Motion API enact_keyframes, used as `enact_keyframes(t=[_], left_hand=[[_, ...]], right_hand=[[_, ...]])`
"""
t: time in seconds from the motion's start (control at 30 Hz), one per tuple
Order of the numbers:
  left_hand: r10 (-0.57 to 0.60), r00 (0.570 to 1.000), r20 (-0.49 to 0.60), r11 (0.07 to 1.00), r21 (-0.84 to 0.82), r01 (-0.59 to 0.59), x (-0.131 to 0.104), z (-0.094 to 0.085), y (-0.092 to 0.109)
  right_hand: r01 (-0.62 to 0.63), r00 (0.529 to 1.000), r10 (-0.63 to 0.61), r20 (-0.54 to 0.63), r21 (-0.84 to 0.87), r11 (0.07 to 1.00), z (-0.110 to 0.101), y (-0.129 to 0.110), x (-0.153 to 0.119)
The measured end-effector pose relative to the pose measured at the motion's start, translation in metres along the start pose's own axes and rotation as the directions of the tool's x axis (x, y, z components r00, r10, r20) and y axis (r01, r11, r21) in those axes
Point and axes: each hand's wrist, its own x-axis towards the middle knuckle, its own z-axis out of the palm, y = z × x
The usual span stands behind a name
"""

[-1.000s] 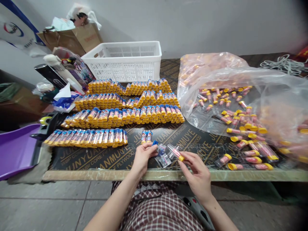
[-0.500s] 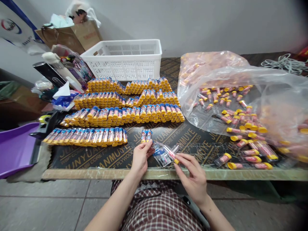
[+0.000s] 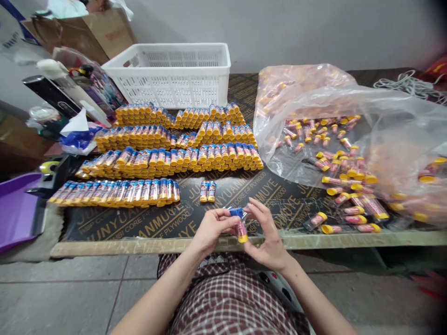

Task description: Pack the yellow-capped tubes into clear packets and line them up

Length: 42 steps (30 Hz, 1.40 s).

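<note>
Near the table's front edge, my left hand (image 3: 211,230) pinches a small yellow-capped tube (image 3: 241,229) with pink contents and a blue printed band at its top. My right hand (image 3: 267,237) curves around the same tube from the right, its thumb by the yellow cap and its fingers at the upper end. Clear plastic shows at that end, partly hidden by the fingers. Just beyond my hands, two finished-looking blue-and-yellow tubes (image 3: 208,191) lie side by side. A row of similar wrapped tubes (image 3: 115,191) stretches to the left.
Stacked rows of wrapped tubes (image 3: 171,159) lie before a white plastic basket (image 3: 174,86). To the right, loose yellow-capped tubes (image 3: 349,174) spill from a clear plastic bag (image 3: 296,165). A purple dustpan (image 3: 17,209), a tape dispenser (image 3: 57,174) and bottles (image 3: 57,100) are at left.
My left hand has moved right and down, away from the two lying tubes. The blue printed film, earlier loose and flat, is now around the tube's upper part. The view has shifted slightly.
</note>
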Motion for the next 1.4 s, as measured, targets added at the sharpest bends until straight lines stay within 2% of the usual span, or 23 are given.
enact_keyframes(t=[0.1, 0.17, 0.53, 0.63, 0.7, 0.73, 0.77, 0.8, 0.83, 0.87, 0.9, 0.97, 1.03, 1.07, 1.13, 1.2, 1.23, 1.3, 1.33, 1.4], left_hand=[[-0.034, 0.999, 0.034, 0.999, 0.029, 0.033, -0.002, 0.001, -0.005], [-0.040, 0.998, 0.052, 0.999, 0.035, 0.039, -0.003, 0.002, -0.007], [-0.043, 0.999, 0.020, 0.998, 0.057, 0.041, -0.006, 0.008, -0.008], [-0.001, 1.000, 0.012, 0.990, 0.142, 0.000, 0.000, 0.004, 0.003], [0.112, 0.992, -0.055, 0.946, 0.312, -0.090, 0.007, -0.007, 0.020], [0.217, 0.969, -0.116, 0.887, 0.438, -0.147, 0.011, -0.014, 0.031], [0.334, 0.928, -0.166, 0.789, 0.588, -0.179, 0.017, -0.023, 0.043], [0.460, 0.863, -0.208, 0.643, 0.748, -0.163, 0.023, -0.032, 0.054], [0.551, 0.812, -0.195, 0.448, 0.889, -0.091, 0.030, -0.041, 0.065], [0.599, 0.785, -0.160, 0.245, 0.970, 0.011, 0.037, -0.049, 0.073], [0.592, 0.796, -0.127, 0.086, 0.992, 0.094, 0.044, -0.055, 0.080], [0.514, 0.853, -0.091, -0.129, 0.975, 0.182, 0.052, -0.061, 0.087], [0.439, 0.894, -0.090, -0.222, 0.953, 0.205, 0.051, -0.059, 0.087], [0.440, 0.893, -0.089, -0.243, 0.946, 0.214, 0.048, -0.057, 0.086], [0.523, 0.851, -0.057, -0.246, 0.945, 0.215, 0.038, -0.048, 0.079], [0.599, 0.800, 0.004, -0.203, 0.968, 0.148, 0.028, -0.039, 0.066], [0.589, 0.808, 0.032, -0.164, 0.983, 0.080, 0.024, -0.034, 0.058], [0.448, 0.891, 0.077, -0.090, 0.995, -0.041, 0.021, -0.026, 0.037], [0.394, 0.915, 0.085, -0.072, 0.995, -0.062, 0.020, -0.023, 0.026], [0.381, 0.921, 0.080, -0.048, 0.997, -0.066, 0.022, -0.021, 0.008]], right_hand=[[0.015, 0.996, -0.021, 0.088, 0.073, 0.997, -0.002, -0.001, 0.003], [0.012, 0.994, -0.025, 0.108, 0.117, 0.993, -0.002, -0.001, 0.002], [-0.010, 0.999, 0.001, 0.038, 0.231, 0.973, 0.006, 0.001, -0.002], [-0.021, 0.999, 0.009, 0.051, 0.252, 0.968, 0.004, -0.001, 0.001], [-0.022, 0.999, 0.010, 0.051, 0.244, 0.969, -0.001, -0.002, 0.003], [-0.027, 0.999, 0.019, 0.040, 0.225, 0.974, -0.004, -0.002, 0.004], [-0.036, 0.999, 0.033, 0.018, 0.192, 0.981, -0.008, -0.001, 0.005], [-0.054, 0.998, 0.056, -0.013, 0.143, 0.988, -0.013, 0.001, 0.006], [-0.084, 0.995, 0.088, -0.053, 0.079, 0.993, -0.019, 0.004, 0.007], [-0.126, 0.988, 0.126, -0.094, 0.004, 0.992, -0.025, 0.009, 0.007], [-0.175, 0.977, 0.163, -0.140, -0.077, 0.982, -0.034, 0.015, 0.007], [-0.268, 0.948, 0.211, -0.239, -0.242, 0.932, -0.054, 0.032, 0.006], [-0.358, 0.914, 0.228, -0.336, -0.405, 0.841, -0.080, 0.051, 0.002], [-0.414, 0.890, 0.231, -0.393, -0.486, 0.769, -0.095, 0.062, 0.000], [-0.551, 0.830, 0.276, -0.484, -0.638, 0.537, -0.125, 0.084, -0.006], [-0.674, 0.737, 0.311, -0.600, -0.684, 0.278, -0.151, 0.105, -0.010], [-0.699, 0.708, 0.336, -0.621, -0.686, 0.203, -0.161, 0.114, -0.011], [-0.724, 0.663, 0.409, -0.627, -0.677, 0.135, -0.177, 0.129, -0.011], [-0.728, 0.655, 0.433, -0.620, -0.670, 0.141, -0.182, 0.134, -0.010], [-0.746, 0.639, 0.471, -0.607, -0.638, 0.190, -0.188, 0.140, -0.007]])
